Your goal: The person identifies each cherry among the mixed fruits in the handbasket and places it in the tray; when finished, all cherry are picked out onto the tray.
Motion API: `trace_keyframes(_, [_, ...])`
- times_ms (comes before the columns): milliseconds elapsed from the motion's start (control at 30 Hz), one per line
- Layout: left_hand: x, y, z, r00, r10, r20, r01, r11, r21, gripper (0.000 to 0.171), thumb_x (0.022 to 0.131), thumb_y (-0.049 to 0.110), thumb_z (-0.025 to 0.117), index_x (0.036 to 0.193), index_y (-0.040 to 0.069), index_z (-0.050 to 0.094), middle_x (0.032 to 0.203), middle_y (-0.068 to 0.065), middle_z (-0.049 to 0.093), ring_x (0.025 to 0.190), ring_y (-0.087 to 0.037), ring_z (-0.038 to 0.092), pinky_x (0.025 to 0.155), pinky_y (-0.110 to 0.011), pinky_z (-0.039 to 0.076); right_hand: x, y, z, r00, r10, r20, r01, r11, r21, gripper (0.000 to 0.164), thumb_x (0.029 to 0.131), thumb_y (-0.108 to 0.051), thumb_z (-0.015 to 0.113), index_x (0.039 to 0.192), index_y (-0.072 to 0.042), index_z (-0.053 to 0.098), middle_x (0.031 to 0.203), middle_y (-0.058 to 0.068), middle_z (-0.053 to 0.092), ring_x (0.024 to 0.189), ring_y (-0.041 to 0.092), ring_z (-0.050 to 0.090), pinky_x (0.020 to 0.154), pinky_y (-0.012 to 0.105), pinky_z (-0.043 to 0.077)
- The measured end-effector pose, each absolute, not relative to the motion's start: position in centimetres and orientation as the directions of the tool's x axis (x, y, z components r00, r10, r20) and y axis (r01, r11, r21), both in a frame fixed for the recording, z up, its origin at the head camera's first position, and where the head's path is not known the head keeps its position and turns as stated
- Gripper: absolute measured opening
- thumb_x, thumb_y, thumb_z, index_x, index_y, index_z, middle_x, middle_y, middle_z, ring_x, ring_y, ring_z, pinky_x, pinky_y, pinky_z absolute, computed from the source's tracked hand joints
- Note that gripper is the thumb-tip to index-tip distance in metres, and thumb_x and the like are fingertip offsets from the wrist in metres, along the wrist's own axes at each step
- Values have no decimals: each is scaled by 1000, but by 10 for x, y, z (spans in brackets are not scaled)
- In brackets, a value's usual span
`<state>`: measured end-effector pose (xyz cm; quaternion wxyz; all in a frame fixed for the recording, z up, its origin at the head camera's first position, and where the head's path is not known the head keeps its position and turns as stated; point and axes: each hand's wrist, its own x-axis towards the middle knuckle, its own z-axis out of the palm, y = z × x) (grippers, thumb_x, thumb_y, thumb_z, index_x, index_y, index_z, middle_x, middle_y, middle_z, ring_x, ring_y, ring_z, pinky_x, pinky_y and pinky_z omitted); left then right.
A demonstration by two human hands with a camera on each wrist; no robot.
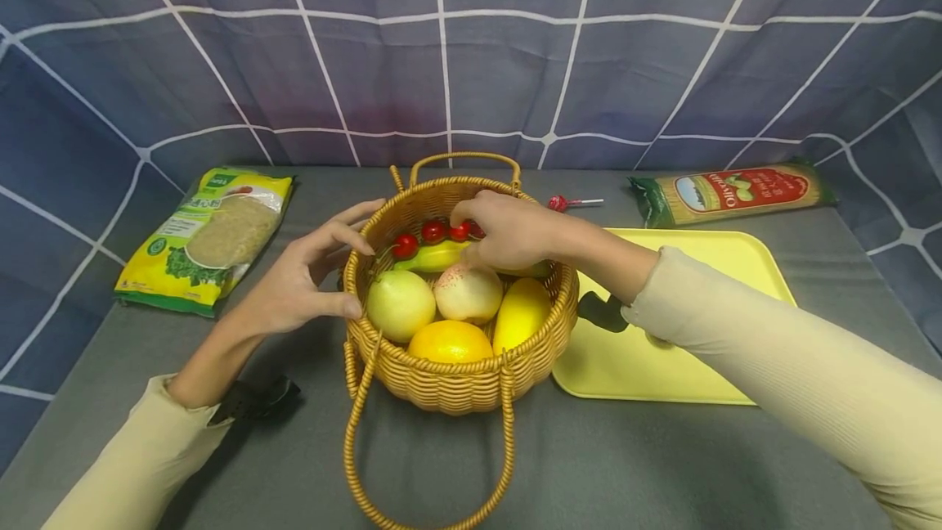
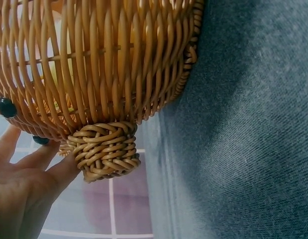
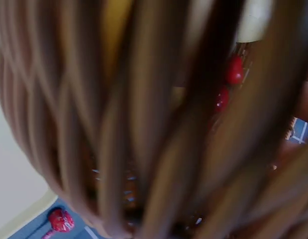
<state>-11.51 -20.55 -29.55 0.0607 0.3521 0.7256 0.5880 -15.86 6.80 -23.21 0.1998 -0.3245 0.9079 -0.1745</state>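
A round wicker basket (image 1: 459, 387) holds a banana (image 1: 434, 258), a peach (image 1: 468, 294), a pale green pear-like fruit (image 1: 401, 307), a yellow-orange lemon-like fruit (image 1: 450, 342), a mango (image 1: 521, 315) and several red cherries (image 1: 434, 231). My left hand (image 1: 302, 272) rests on the basket's left side, thumb and fingers spread along the rim; its fingers (image 2: 37, 157) show against the woven wall in the left wrist view. Over the back right rim, my right hand (image 1: 508, 231) reaches in with fingers down among the cherries. Cannot tell whether its partly hidden fingertips pinch one.
A yellow tray (image 1: 706, 362) lies right of the basket, partly under my right forearm. Behind it are a lollipop (image 1: 559, 203) and a spaghetti pack (image 1: 736, 193). A yellow food bag (image 1: 209, 240) lies on the left. The basket's front handle (image 1: 353, 456) hangs down toward me.
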Motion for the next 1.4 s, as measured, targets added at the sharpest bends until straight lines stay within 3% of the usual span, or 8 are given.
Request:
trace_keyframes(167, [-115, -206, -296, -743, 585, 326, 439, 57, 897, 50, 70, 13, 80, 106, -4, 51, 147, -9, 25, 133, -29, 23, 100, -33, 32, -160, 66, -236, -663, -676, -321, -472, 710, -522, 49, 85, -20, 62, 128, -1, 46, 125, 13, 48, 113, 24, 42, 96, 33, 33])
trace_keyframes(500, [-116, -206, -296, -744, 584, 324, 437, 60, 897, 49, 70, 14, 80, 106, -2, 52, 147, -8, 25, 133, -29, 23, 100, -32, 32, -159, 63, -242, -630, -658, -414, -441, 741, -507, 51, 87, -19, 59, 133, -4, 42, 133, 10, 44, 121, 21, 38, 101, 35, 28])
trace_keyframes(900, [-116, -205, -295, -743, 585, 324, 440, 63, 896, 48, 71, 17, 80, 107, 1, 53, 147, -8, 25, 133, -29, 24, 101, -33, 32, -156, 64, -244, -700, -635, -327, -483, 758, -437, 44, 86, -21, 60, 126, -8, 52, 126, 5, 53, 117, 21, 44, 98, 36, 30])
trace_keyframes(1100, [-116, -205, -296, -739, 588, 331, 440, 49, 896, 51, 71, 18, 80, 106, -4, 51, 147, -9, 25, 132, -30, 24, 101, -33, 32, -155, 64, -245, -695, -649, -309, -537, 755, -376, 44, 87, -23, 57, 128, -9, 51, 126, 7, 52, 119, 22, 42, 99, 42, 28])
trace_keyframes(1267, [-116, -205, -296, -739, 588, 328, 438, 51, 897, 53, 71, 18, 80, 107, -6, 50, 148, -8, 24, 132, -30, 26, 100, -33, 33, -156, 63, -245, -671, -651, -355, -519, 754, -403, 49, 88, -24, 57, 133, -9, 46, 133, 9, 46, 124, 21, 38, 101, 39, 29])
trace_keyframes(1400, [-116, -205, -296, -742, 586, 325, 437, 54, 898, 53, 71, 19, 80, 107, -6, 50, 148, -8, 25, 132, -29, 26, 100, -33, 33, -157, 63, -247, -667, -671, -323, -517, 729, -448, 44, 88, -23, 58, 128, -6, 51, 129, 9, 49, 119, 21, 42, 99, 35, 31])
